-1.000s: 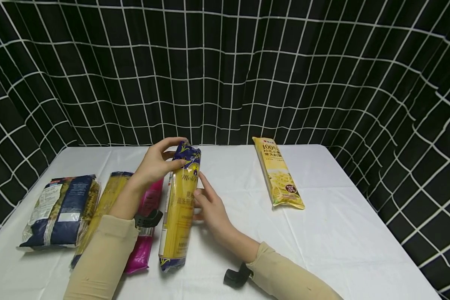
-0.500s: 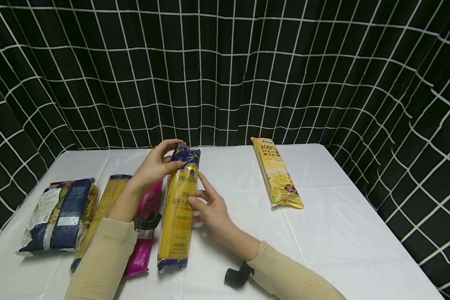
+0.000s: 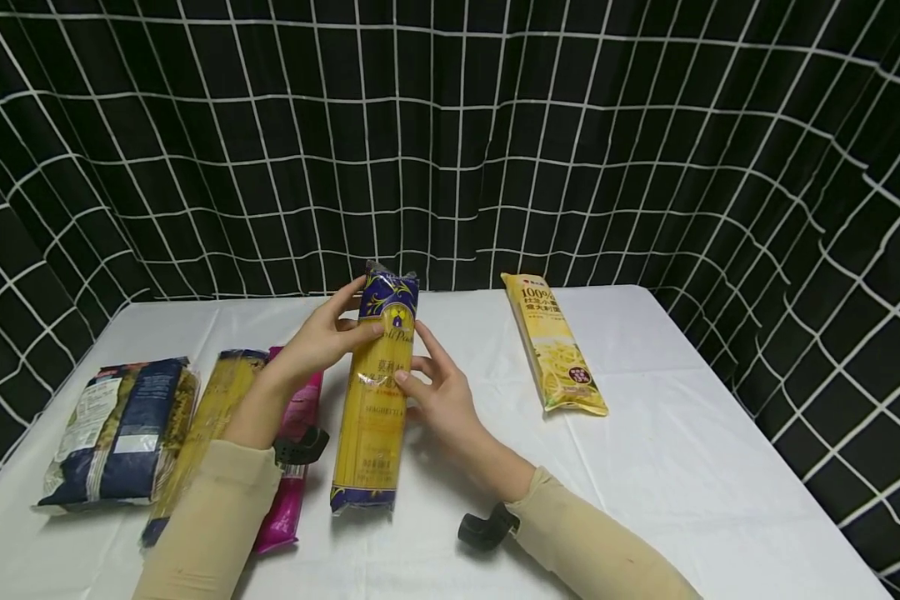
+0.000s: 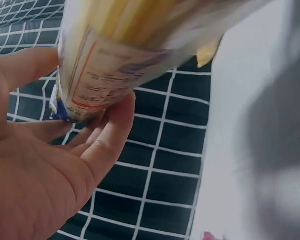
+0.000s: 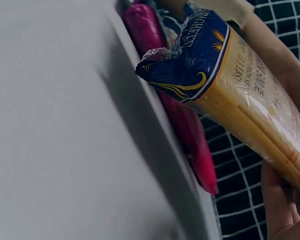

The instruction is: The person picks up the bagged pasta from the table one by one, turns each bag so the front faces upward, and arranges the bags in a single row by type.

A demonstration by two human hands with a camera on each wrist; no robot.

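A clear packet of spaghetti (image 3: pixel 375 400) with dark blue ends is held up between both hands, its printed front facing the head camera. My left hand (image 3: pixel 328 335) grips its upper left part, thumb on the front and fingers behind. Lower down on the other side, my right hand (image 3: pixel 444 393) holds the packet with its thumb on the front. In the left wrist view a white label (image 4: pixel 107 70) shows on the packet's back. The right wrist view shows its blue lower end (image 5: pixel 192 62) raised off the white tabletop.
Left of the hands lie a magenta packet (image 3: pixel 288 492), another blue-ended pasta packet (image 3: pixel 206 408) and a bulky navy bag of pasta (image 3: pixel 120 429). A yellow pasta packet (image 3: pixel 557 346) lies at the back right. A black grid-patterned curtain (image 3: pixel 450 142) surrounds the white table (image 3: pixel 660 450).
Both hands have carried the spaghetti packet right and upward in the head view. Its side label, visible a second ago, has turned out of sight as the front came round.
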